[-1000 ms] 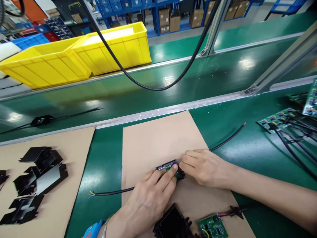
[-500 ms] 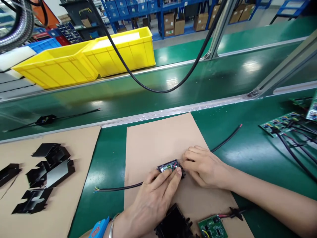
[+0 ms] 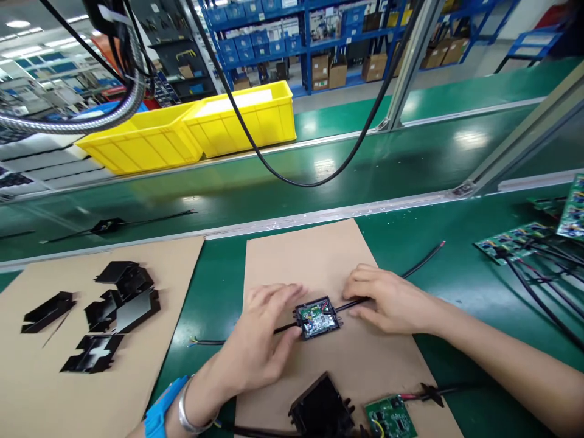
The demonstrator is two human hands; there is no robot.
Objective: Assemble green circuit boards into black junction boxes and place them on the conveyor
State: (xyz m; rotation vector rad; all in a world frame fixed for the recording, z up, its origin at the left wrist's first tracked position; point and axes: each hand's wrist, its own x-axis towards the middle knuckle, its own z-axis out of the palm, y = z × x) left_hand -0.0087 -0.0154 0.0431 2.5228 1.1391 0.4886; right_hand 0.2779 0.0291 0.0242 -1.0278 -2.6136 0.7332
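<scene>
Green matting (image 3: 205, 316) covers your bench, with a green conveyor belt (image 3: 365, 164) beyond it and blue shelving of cartons far behind. At far left, two yellow bins (image 3: 196, 131) stand past the belt, and a small black module with leads (image 3: 107, 226) lies on the belt itself. On the near left, a cardboard sheet (image 3: 36, 389) carries a cluster of black plastic covers (image 3: 109, 313). A second cardboard sheet (image 3: 310, 261) lies at centre, directly before you. On it your left hand (image 3: 258, 340), a blue strap and metal bangle at its wrist, rests with fingers spread and loosely curled; its fingertips touch the left edge of the small black housing (image 3: 318, 317), but it grips nothing closed. The housing lies flat and open-topped at the middle of the centre sheet, a green circuit board visible inside, with a black cable (image 3: 237, 339) running out to the left and another to the right. Your right hand (image 3: 387, 301) lies just right of the housing, fingers curled down over the right-hand cable (image 3: 420, 263); whether it pinches the cable cannot be told. Near you, a larger black casing (image 3: 322, 410) and a loose green circuit board (image 3: 391, 418) sit at the sheet's near edge. At far right, several wired circuit boards (image 3: 511, 238) lie on the matting.
</scene>
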